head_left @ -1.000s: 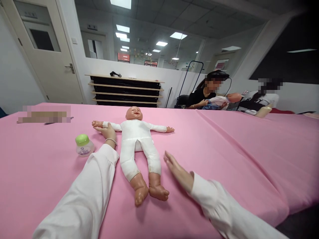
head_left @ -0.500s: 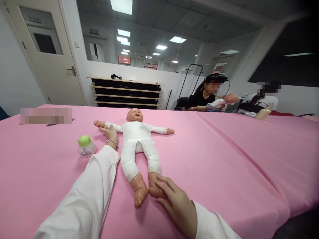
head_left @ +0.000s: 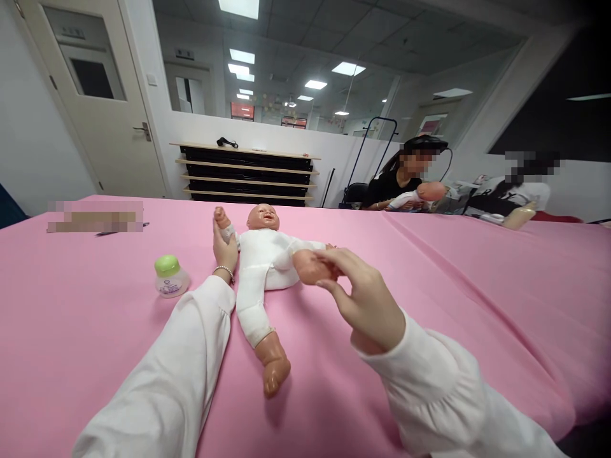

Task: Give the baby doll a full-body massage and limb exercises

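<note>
Inwardly curled right hand (head_left: 370,296), gripping doll foot (head_left: 309,267)

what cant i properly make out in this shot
1. Head view: part of the doll's raised foot, covered by the right hand.
2. Head view: the wording on the jar, too small to read.
3. Head view: the far-left object, pixelated.
4. Head view: the right sleeve, cut off by the bottom edge.

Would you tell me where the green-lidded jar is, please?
In the head view, the jar stands on the pink cloth, left of the doll, near the left sleeve.
</note>
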The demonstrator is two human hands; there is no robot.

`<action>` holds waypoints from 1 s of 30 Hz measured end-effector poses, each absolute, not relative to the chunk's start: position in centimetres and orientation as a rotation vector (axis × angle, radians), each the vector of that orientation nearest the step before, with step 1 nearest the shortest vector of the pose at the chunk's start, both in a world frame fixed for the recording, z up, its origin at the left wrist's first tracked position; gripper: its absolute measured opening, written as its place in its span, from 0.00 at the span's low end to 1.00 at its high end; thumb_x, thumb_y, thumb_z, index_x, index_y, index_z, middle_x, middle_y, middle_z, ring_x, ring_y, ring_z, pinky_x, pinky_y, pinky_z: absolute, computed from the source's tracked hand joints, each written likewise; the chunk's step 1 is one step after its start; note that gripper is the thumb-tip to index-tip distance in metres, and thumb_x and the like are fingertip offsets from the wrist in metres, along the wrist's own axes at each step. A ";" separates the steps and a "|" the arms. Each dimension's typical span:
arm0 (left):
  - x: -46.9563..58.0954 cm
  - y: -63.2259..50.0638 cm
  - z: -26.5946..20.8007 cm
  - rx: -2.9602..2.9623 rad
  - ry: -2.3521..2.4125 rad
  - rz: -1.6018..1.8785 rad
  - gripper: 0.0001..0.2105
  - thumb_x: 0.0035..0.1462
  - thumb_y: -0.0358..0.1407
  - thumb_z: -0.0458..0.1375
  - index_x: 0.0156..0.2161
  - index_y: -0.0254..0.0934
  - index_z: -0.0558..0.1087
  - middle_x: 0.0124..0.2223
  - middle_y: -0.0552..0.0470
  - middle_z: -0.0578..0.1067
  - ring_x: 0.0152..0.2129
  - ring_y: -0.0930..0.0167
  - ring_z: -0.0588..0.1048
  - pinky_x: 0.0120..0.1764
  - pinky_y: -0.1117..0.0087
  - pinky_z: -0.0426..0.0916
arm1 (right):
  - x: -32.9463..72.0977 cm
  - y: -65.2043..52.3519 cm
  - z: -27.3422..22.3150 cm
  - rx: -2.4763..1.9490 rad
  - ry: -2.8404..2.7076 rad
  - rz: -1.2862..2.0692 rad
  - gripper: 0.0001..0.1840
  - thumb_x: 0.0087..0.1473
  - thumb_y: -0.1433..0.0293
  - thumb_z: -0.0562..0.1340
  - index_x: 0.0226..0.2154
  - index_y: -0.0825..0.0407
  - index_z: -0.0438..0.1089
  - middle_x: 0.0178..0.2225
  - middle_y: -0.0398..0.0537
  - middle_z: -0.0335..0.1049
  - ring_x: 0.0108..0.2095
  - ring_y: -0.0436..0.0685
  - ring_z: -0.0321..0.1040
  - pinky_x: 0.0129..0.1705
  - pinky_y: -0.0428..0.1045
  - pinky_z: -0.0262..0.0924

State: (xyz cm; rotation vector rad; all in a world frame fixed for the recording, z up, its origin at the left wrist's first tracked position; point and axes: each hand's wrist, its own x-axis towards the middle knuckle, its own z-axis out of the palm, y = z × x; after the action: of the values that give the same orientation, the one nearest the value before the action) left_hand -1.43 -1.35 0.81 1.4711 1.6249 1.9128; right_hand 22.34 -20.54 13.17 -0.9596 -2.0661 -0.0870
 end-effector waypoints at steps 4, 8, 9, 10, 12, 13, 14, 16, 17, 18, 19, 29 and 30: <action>-1.6 -1.4 0.4 1.713 1.528 1.862 0.29 0.54 0.30 0.51 0.60 0.46 0.52 0.59 0.55 0.61 0.54 0.67 0.61 0.54 0.66 0.58 | 21.5 -16.2 14.2 -0.991 -1.950 0.059 0.19 0.43 0.77 0.60 0.42 0.51 0.66 0.38 0.47 0.69 0.36 0.55 0.68 0.38 0.52 0.66; -1.1 -0.5 0.2 1.914 1.486 1.804 0.24 0.52 0.27 0.49 0.56 0.44 0.61 0.53 0.53 0.67 0.49 0.68 0.65 0.53 0.66 0.60 | 20.5 -12.1 13.0 -1.096 -1.873 0.241 0.18 0.39 0.78 0.62 0.38 0.53 0.69 0.37 0.47 0.71 0.37 0.55 0.68 0.40 0.53 0.64; -1.1 -0.3 0.1 1.955 1.498 1.783 0.24 0.52 0.26 0.49 0.55 0.44 0.63 0.52 0.53 0.68 0.49 0.68 0.65 0.53 0.66 0.60 | 20.2 -11.1 12.3 -1.120 -1.860 0.279 0.18 0.39 0.78 0.62 0.38 0.53 0.69 0.37 0.47 0.72 0.37 0.55 0.68 0.41 0.53 0.64; -1.1 -0.2 0.0 1.995 1.520 1.754 0.24 0.51 0.25 0.48 0.54 0.44 0.64 0.52 0.53 0.68 0.49 0.68 0.65 0.53 0.65 0.59 | 20.0 -10.4 11.6 -1.138 -1.844 0.311 0.18 0.39 0.79 0.62 0.37 0.53 0.70 0.37 0.47 0.72 0.37 0.55 0.68 0.42 0.53 0.64; -1.1 -0.1 -0.1 2.080 1.574 1.676 0.25 0.50 0.23 0.47 0.52 0.45 0.66 0.52 0.53 0.68 0.49 0.67 0.64 0.53 0.64 0.58 | 19.6 -9.2 10.3 -1.143 -1.802 0.341 0.18 0.39 0.79 0.62 0.38 0.53 0.70 0.37 0.47 0.72 0.38 0.55 0.68 0.42 0.52 0.64; -1.1 -0.2 -0.1 2.123 1.596 1.635 0.25 0.49 0.23 0.47 0.51 0.46 0.67 0.52 0.53 0.68 0.49 0.67 0.64 0.53 0.63 0.58 | 19.5 -8.9 9.7 -1.138 -1.785 0.332 0.18 0.39 0.79 0.62 0.38 0.53 0.70 0.37 0.47 0.72 0.38 0.55 0.68 0.42 0.52 0.64; -1.1 -0.2 -0.1 2.159 1.611 1.604 0.25 0.50 0.23 0.47 0.51 0.46 0.68 0.52 0.53 0.68 0.49 0.66 0.63 0.53 0.62 0.58 | 19.4 -8.7 9.2 -1.127 -1.776 0.308 0.18 0.40 0.78 0.62 0.38 0.54 0.70 0.37 0.48 0.72 0.38 0.55 0.68 0.42 0.52 0.63; -1.1 -0.4 -0.1 2.192 1.624 1.581 0.24 0.50 0.24 0.48 0.50 0.47 0.69 0.52 0.53 0.68 0.49 0.65 0.63 0.53 0.61 0.58 | 19.3 -8.9 8.7 -1.088 -1.786 0.231 0.18 0.41 0.77 0.62 0.39 0.54 0.69 0.37 0.48 0.71 0.38 0.55 0.67 0.43 0.53 0.63; -1.1 -0.4 0.0 2.181 1.624 1.588 0.24 0.50 0.24 0.47 0.50 0.47 0.69 0.52 0.53 0.68 0.49 0.65 0.63 0.53 0.61 0.58 | 19.4 -9.1 8.5 -1.063 -1.796 0.193 0.17 0.42 0.76 0.61 0.39 0.53 0.69 0.38 0.49 0.70 0.39 0.55 0.67 0.43 0.53 0.63; -1.0 -0.5 0.0 2.156 1.621 1.602 0.24 0.50 0.24 0.47 0.50 0.47 0.68 0.52 0.53 0.68 0.49 0.66 0.63 0.53 0.61 0.58 | 19.5 -9.4 8.4 -1.033 -1.807 0.159 0.17 0.43 0.75 0.61 0.40 0.53 0.68 0.38 0.49 0.70 0.39 0.55 0.66 0.43 0.53 0.62; -1.0 -0.5 0.1 2.122 1.616 1.625 0.25 0.50 0.23 0.47 0.51 0.46 0.67 0.52 0.54 0.68 0.49 0.66 0.63 0.53 0.62 0.58 | 19.7 -9.8 8.3 -1.002 -1.813 0.131 0.16 0.45 0.75 0.60 0.40 0.52 0.67 0.38 0.49 0.69 0.40 0.56 0.66 0.44 0.53 0.62; -1.1 -0.8 0.4 1.704 1.596 1.857 0.24 0.54 0.31 0.50 0.57 0.42 0.59 0.53 0.49 0.67 0.49 0.66 0.66 0.51 0.64 0.61 | 23.0 -17.6 4.1 -0.623 -1.895 -0.263 0.24 0.51 0.74 0.54 0.51 0.49 0.52 0.43 0.55 0.62 0.43 0.58 0.64 0.36 0.54 0.66; -1.2 -0.8 0.4 1.680 1.601 1.868 0.25 0.54 0.31 0.50 0.58 0.42 0.57 0.54 0.50 0.67 0.50 0.66 0.65 0.52 0.64 0.61 | 23.3 -18.3 3.7 -0.541 -1.946 -0.319 0.24 0.51 0.73 0.55 0.51 0.48 0.52 0.42 0.54 0.64 0.40 0.57 0.66 0.34 0.53 0.67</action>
State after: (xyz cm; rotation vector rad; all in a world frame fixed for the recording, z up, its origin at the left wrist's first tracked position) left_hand -1.16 -0.81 0.35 1.6795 1.6011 1.8677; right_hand 23.30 -18.26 3.72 -0.5413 -1.9461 -0.3192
